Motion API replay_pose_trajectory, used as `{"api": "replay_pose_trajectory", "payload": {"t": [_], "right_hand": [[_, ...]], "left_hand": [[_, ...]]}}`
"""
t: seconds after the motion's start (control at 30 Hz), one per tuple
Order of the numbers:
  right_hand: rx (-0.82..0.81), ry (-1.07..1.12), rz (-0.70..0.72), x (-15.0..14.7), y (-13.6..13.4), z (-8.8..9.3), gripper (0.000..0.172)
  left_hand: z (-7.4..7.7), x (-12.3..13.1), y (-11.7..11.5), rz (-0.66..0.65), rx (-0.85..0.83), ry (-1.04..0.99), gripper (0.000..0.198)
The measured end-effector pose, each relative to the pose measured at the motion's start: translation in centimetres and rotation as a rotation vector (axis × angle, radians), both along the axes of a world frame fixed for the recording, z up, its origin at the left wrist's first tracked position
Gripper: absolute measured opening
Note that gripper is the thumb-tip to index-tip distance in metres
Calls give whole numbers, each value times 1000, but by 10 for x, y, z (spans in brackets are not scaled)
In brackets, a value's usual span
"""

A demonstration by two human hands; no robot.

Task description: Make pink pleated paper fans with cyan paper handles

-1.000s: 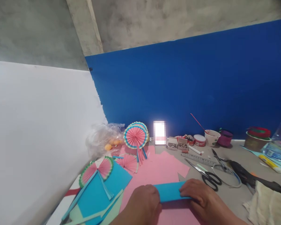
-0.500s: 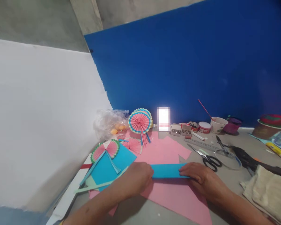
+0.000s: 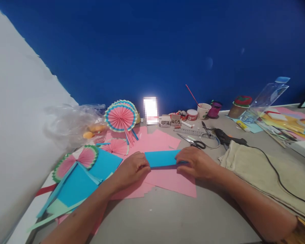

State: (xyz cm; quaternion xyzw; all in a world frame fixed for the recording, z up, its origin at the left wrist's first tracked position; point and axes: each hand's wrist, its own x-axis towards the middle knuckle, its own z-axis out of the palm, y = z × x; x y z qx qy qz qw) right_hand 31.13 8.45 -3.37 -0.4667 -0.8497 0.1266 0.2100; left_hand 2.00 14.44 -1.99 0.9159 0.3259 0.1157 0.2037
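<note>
Between my hands, a folded strip of blue paper (image 3: pixel 162 158) is held above pink paper sheets (image 3: pixel 178 184). My left hand (image 3: pixel 136 167) is closed round the strip's left end, with the thumb partly hidden. At the right end, my right hand (image 3: pixel 194 162) grips it with bent fingers over the top and thumb below. To the left lie a pink paper fan with a green edge (image 3: pixel 76 162) and a larger blue sheet (image 3: pixel 108 164). A round pleated paper fan (image 3: pixel 120 116) in pink, blue and pale green stands behind.
Scissors (image 3: pixel 193 141), a ruler (image 3: pixel 186 131) and a black glue gun (image 3: pixel 228 137) lie beyond my right hand. A beige cloth (image 3: pixel 259 166) with a black cord across it is at the right. Cups, small boxes and a clear bottle (image 3: pixel 266 98) line the blue wall.
The view has turned to the right, bringing in the bottle and more of the table. My hands still hold the blue strip; my right fingers have curled further round its end.
</note>
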Motion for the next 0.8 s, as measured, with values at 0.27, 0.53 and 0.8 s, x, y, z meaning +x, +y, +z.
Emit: {"api": "replay_pose_trajectory", "payload": {"t": [0.27, 0.53, 0.8], "right_hand": [[-192, -12, -106, 0, 1, -3, 22], [-360, 54, -212, 0, 1, 4, 17], [-404, -50, -241, 1, -1, 9, 20]], "left_hand": [[-4, 1, 0, 122, -163, -22, 23], [-5, 6, -1, 223, -236, -52, 16], [-2, 9, -1, 228, -220, -28, 18]]}}
